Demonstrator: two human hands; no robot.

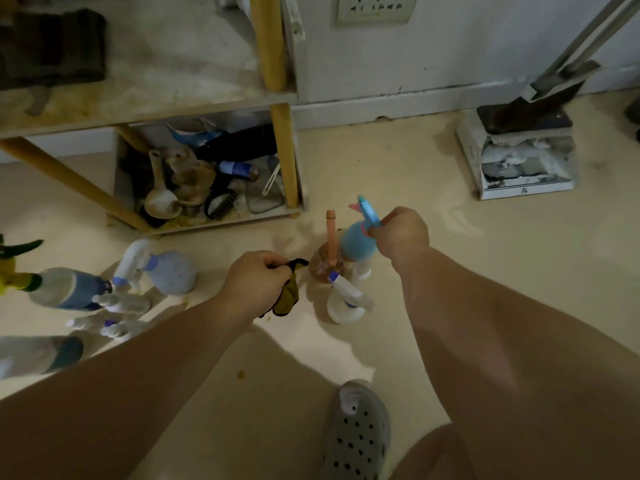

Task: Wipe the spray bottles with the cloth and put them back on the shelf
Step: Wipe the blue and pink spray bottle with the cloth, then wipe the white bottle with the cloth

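My right hand [401, 233] grips the trigger head of a light blue spray bottle [358, 242], lifted above the floor. My left hand [254, 284] holds a bunched yellow cloth [287, 296] with a dark edge, just left of that bottle. Under the blue bottle stand a brownish bottle with an orange nozzle [327, 258] and a white spray bottle [344, 304]. Several more spray bottles [169, 271] lie and stand on the floor at the left. The wooden shelf [149, 102] is ahead at upper left.
A bin of utensils and brushes [207, 174] sits under the shelf. A dark folded cloth [52, 46] lies on the shelf top. A dustpan and broom [523, 150] stand by the wall at right. My grey clog [356, 434] is at the bottom.
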